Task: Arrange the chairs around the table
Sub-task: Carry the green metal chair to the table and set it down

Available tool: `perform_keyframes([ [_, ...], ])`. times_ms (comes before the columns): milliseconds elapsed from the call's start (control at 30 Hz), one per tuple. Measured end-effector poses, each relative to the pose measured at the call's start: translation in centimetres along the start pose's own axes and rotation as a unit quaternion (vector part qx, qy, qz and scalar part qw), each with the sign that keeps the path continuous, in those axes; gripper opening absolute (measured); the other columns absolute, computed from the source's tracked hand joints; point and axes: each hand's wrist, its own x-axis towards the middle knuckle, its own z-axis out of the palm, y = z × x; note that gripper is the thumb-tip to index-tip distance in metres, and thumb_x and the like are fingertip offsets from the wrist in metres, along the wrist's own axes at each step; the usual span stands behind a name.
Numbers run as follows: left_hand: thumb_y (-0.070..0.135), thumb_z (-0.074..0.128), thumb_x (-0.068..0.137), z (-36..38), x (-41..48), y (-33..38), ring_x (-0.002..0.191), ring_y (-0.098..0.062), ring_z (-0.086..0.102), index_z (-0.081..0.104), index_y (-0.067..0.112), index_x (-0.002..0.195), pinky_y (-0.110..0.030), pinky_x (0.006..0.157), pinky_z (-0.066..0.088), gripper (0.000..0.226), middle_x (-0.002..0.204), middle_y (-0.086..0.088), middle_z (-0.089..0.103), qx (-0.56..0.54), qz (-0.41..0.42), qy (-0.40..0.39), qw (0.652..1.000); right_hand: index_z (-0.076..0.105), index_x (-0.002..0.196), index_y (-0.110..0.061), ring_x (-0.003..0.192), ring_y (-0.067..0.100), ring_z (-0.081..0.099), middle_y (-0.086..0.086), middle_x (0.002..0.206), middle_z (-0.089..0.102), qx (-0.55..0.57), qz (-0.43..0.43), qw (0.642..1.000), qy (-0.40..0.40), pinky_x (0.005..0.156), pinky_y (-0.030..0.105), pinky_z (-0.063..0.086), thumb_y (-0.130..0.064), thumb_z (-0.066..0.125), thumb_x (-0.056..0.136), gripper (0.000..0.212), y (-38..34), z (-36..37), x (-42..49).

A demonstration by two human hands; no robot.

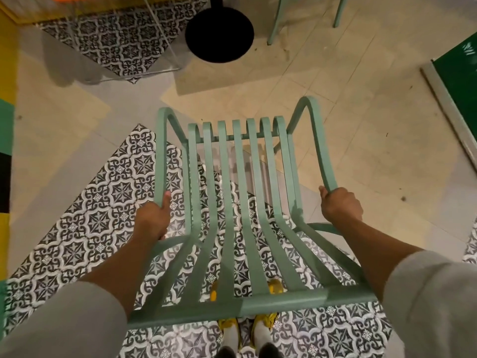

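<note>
A mint-green slatted metal chair (240, 197) fills the middle of the view, its backrest nearest me and its seat pointing away. My left hand (152, 219) grips the chair's left armrest, thumb along the rail. My right hand (340, 206) is closed around the right armrest. The table shows as a transparent top (121, 47) at the upper left, with a round black pedestal base (219, 34) on the floor ahead of the chair.
The legs of a second mint-green chair (276, 24) stand at the top right, beyond the black base. A green panel with a metal edge (449, 99) runs along the right. Patterned tiles and plain beige tiles cover the floor. My feet (247, 329) are under the backrest.
</note>
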Motion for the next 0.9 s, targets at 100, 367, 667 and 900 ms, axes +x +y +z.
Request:
perform_keyframes([
  [100,0.078,0.032,0.099,-0.1,0.1,0.1,0.047,-0.026,0.066,0.068,-0.001,0.078,-0.029,0.046,0.05,0.089,0.06,-0.015,0.069,-0.036,-0.013,-0.016,0.999,0.058,0.11,-0.007,0.064,0.023,0.059,0.005,0.078,0.057,-0.006,-0.006,1.0,-0.013,0.056,0.032,0.047,-0.063,0.043,0.107,0.058,-0.1,-0.5,0.1],
  [367,0.058,0.056,0.103,-3.5,-7.2,-1.0,0.13,-0.043,0.06,0.04,0.001,0.152,-0.054,0.111,0.05,0.076,0.145,-0.025,0.058,-0.016,0.021,-0.124,0.992,0.041,0.151,-0.002,0.136,0.041,0.047,0.023,0.15,0.048,-0.076,-0.081,0.992,-0.067,0.11,0.053,0.045,-0.052,0.059,0.101,0.073,-0.4,-4.2,-6.1],
  [667,0.091,0.04,0.089,-8.6,-22.3,2.3,0.139,-0.027,0.055,0.065,0.037,0.14,-0.041,0.109,0.042,0.079,0.159,-0.002,0.054,0.053,0.175,-0.189,0.965,0.074,0.106,-0.024,0.079,0.019,0.069,-0.007,0.079,0.072,-0.019,-0.33,0.92,-0.211,0.073,0.032,0.054,-0.071,0.044,0.102,0.056,2.4,-12.0,-19.7],
  [900,0.113,0.026,0.063,-6.9,-27.0,4.2,0.11,-0.021,0.071,0.067,0.043,0.134,-0.041,0.097,0.055,0.107,0.124,0.008,0.076,0.183,0.259,-0.163,0.934,0.07,0.092,-0.028,0.068,0.023,0.067,-0.004,0.074,0.067,-0.158,-0.48,0.862,-0.044,0.064,0.035,0.052,-0.108,0.025,0.073,0.094,5.0,-11.7,-23.4],
])
